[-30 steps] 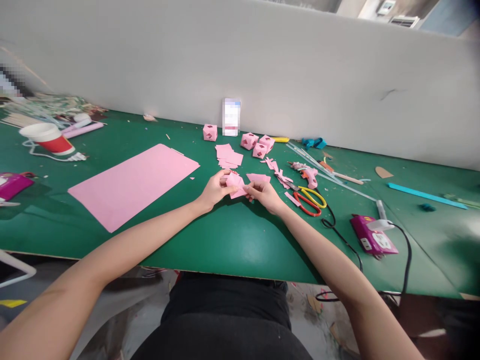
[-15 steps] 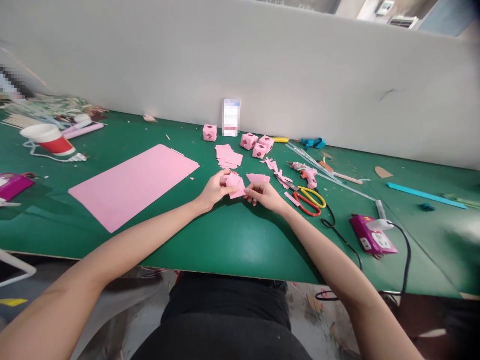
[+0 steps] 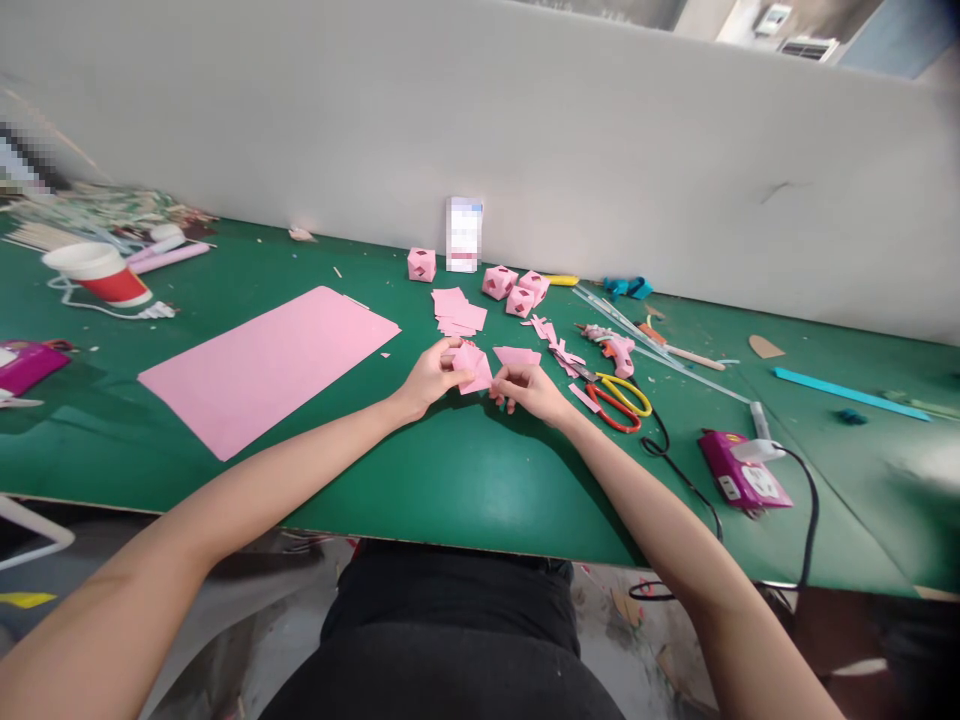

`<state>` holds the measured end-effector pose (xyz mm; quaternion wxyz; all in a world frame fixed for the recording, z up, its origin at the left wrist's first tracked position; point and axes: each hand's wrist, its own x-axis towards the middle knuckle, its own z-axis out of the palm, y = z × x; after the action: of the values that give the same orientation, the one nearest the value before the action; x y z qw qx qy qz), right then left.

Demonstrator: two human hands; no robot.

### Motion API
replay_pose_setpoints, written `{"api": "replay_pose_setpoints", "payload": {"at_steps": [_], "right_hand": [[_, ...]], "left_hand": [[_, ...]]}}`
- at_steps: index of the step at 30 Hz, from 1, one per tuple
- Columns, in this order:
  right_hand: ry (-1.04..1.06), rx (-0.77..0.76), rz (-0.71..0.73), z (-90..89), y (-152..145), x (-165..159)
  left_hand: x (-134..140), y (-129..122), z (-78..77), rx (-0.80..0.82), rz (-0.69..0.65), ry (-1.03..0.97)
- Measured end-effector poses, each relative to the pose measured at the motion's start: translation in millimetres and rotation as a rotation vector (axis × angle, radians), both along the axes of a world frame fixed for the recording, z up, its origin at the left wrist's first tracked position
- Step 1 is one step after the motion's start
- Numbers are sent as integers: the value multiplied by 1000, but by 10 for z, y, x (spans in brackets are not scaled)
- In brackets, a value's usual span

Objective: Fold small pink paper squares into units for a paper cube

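Observation:
My left hand (image 3: 433,380) is closed on a folded piece of pink paper (image 3: 472,368), the thumb pressed over its front. Fingers bent, my right hand (image 3: 527,389) pinches at the right corner of that same paper. Behind the right hand lies another pink paper piece (image 3: 517,356), partly covered. Several small pink square sheets (image 3: 459,313) are spread just beyond my hands. Farther back stand several pink folded paper balls, one on its own (image 3: 421,265) and a cluster (image 3: 500,282) to its right, with diamond-shaped openings.
A large pink sheet (image 3: 270,370) covers the left of the green table (image 3: 465,490). To the right are paper strips (image 3: 566,352), scissors (image 3: 619,395), a pink glue gun (image 3: 619,352) and a purple power strip (image 3: 742,470) with a black cord. A paper cup (image 3: 101,275) stands far left; a phone (image 3: 464,235) leans on the wall.
Both hands stay almost in place on the folded pink paper. The paper has tilted slightly in the fingers. The view has shifted a little.

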<state>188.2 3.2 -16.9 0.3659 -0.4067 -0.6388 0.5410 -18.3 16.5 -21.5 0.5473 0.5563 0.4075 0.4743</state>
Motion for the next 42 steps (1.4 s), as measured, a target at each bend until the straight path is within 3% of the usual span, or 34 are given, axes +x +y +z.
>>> {"api": "replay_pose_setpoints", "payload": {"at_steps": [10,20,42], "right_hand": [[-20,-37,42,10,6,-4],[-52,22,51,-12,-24,-19],[-13,13,-78,-34,-12,-53]], "left_hand": [[-8,6,-5,-5,-3,9],[-8,1,-6,0,-33,19],[19,-22,-56,-4,-63,-46]]}}
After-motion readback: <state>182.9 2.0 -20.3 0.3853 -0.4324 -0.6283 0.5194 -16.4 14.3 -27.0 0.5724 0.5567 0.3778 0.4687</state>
